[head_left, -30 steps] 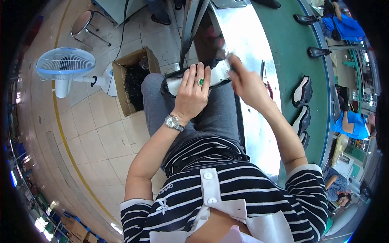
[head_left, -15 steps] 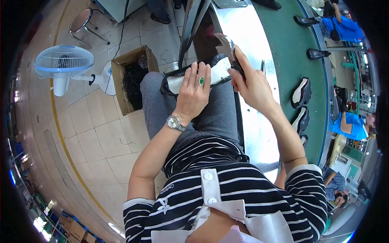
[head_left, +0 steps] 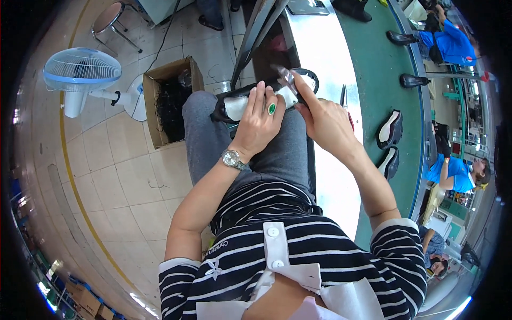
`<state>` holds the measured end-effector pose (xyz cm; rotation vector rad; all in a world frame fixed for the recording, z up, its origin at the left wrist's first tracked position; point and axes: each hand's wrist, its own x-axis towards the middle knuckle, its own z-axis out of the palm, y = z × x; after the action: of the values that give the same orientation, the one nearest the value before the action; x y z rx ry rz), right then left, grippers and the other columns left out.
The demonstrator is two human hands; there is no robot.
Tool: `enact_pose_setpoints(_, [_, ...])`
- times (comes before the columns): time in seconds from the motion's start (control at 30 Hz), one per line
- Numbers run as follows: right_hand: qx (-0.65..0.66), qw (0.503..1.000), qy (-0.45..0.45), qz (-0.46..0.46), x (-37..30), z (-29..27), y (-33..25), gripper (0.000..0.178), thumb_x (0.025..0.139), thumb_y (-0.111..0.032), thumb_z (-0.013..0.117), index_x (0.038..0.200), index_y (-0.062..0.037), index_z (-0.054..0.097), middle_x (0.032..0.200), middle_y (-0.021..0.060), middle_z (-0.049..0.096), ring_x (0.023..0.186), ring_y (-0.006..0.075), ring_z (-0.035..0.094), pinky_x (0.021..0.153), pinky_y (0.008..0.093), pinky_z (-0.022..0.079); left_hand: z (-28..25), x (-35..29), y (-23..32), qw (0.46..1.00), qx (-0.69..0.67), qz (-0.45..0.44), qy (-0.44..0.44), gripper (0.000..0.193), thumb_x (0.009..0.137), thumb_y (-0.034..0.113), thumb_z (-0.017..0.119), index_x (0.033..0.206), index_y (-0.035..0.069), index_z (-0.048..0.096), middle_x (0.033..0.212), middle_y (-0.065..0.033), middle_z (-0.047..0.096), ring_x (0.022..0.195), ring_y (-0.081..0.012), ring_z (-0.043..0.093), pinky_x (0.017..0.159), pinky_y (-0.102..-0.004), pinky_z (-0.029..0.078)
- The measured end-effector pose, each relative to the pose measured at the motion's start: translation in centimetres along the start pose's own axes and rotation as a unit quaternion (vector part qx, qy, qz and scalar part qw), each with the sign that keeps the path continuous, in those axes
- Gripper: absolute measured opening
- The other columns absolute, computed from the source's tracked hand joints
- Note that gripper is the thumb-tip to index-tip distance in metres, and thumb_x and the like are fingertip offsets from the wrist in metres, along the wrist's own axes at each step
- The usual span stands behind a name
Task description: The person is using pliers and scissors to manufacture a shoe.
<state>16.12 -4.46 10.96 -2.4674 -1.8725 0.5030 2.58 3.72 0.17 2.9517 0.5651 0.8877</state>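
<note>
A black shoe (head_left: 234, 108) with a white underside lies sole up across my thighs. My left hand (head_left: 258, 121), wearing a green-stone ring, rests over its middle and holds it; the fingers are close together and the thumb is hidden. My right hand (head_left: 325, 120) is closed round the handle of a claw hammer (head_left: 288, 80). The hammer head is smeared by motion just above the shoe's right part. Whether it touches the shoe, I cannot tell.
Right of my legs runs a shiny metal bench (head_left: 333, 178), with scissors (head_left: 344, 95) on it. Beyond, a green conveyor (head_left: 368, 64) carries shoes (head_left: 390, 129). On the left stand a carton (head_left: 149, 114) of black scraps, a fan (head_left: 82, 69) and a stool (head_left: 108, 17). Co-workers sit at the far right.
The hammer head has come down and toward the shoe, and my right hand has moved slightly left. My left hand stays on the shoe. The conveyor shoes have shifted in view.
</note>
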Motion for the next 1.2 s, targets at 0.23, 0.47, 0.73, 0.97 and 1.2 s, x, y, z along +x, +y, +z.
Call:
enact_pose_setpoints(0.23, [0.003, 1.0, -0.001, 0.031, 0.5, 1.2, -0.9, 0.06, 0.093, -0.012, 0.051, 0.148, -0.0127, 0.024, 0.063, 0.0199, 0.063, 0.057, 0.0377, 0.064, 0.054, 0.046, 0.051, -1.1, 1.3, -0.1, 0.98, -0.153, -0.126, -0.016, 0.054, 0.072, 0.014, 0.074, 0.118, -0.005, 0.053, 0.115, -0.02, 0.057, 0.115, -0.0345, 0.055, 0.101, -0.0464, 0.044])
enact_pose_setpoints(0.47, [0.063, 0.996, 0.07, -0.004, 0.6, -0.7, -1.7, 0.067, 0.093, -0.014, 0.056, 0.15, -0.0186, 0.023, 0.061, 0.0208, 0.061, 0.057, 0.038, 0.063, 0.055, 0.0457, 0.047, -3.7, 0.1, -1.8, 0.991, -0.003, -0.072, -0.114, 0.049, 0.081, 0.006, 0.055, 0.126, -0.012, 0.051, 0.12, -0.0271, 0.055, 0.123, -0.0369, 0.047, 0.111, -0.0394, 0.031])
enact_pose_setpoints(0.73, [0.031, 0.999, 0.008, -0.015, 1.5, -0.1, -2.8, 0.07, 0.092, -0.011, 0.054, 0.152, -0.0151, 0.017, 0.064, 0.0201, 0.062, 0.057, 0.0394, 0.063, 0.057, 0.0473, 0.047, -2.3, -1.6, -1.8, 0.996, 0.013, -0.068, -0.062, 0.055, 0.075, 0.007, 0.065, 0.126, -0.01, 0.051, 0.13, -0.028, 0.051, 0.124, -0.0385, 0.048, 0.111, -0.0424, 0.033])
enact_pose_setpoints(0.97, [0.04, 0.997, 0.057, -0.032, 1.4, 2.5, -2.3, 0.071, 0.089, -0.011, 0.054, 0.151, -0.0109, 0.019, 0.061, 0.0198, 0.061, 0.055, 0.0367, 0.063, 0.052, 0.0467, 0.048, -3.2, -0.8, -2.5, 0.982, -0.139, -0.124, -0.013, 0.063, 0.066, 0.008, 0.077, 0.122, -0.007, 0.052, 0.127, -0.0235, 0.054, 0.123, -0.0363, 0.048, 0.111, -0.0426, 0.033])
enact_pose_setpoints(1.2, [0.075, 0.99, 0.108, -0.043, 1.1, 3.8, -4.4, 0.066, 0.092, -0.014, 0.053, 0.149, -0.0075, 0.02, 0.06, 0.0192, 0.061, 0.053, 0.0377, 0.062, 0.05, 0.0471, 0.047, -5.0, -2.1, -3.5, 0.957, -0.204, -0.201, -0.048, 0.07, 0.067, 0.007, 0.078, 0.128, -0.005, 0.047, 0.126, -0.023, 0.054, 0.121, -0.0361, 0.051, 0.104, -0.0408, 0.042])
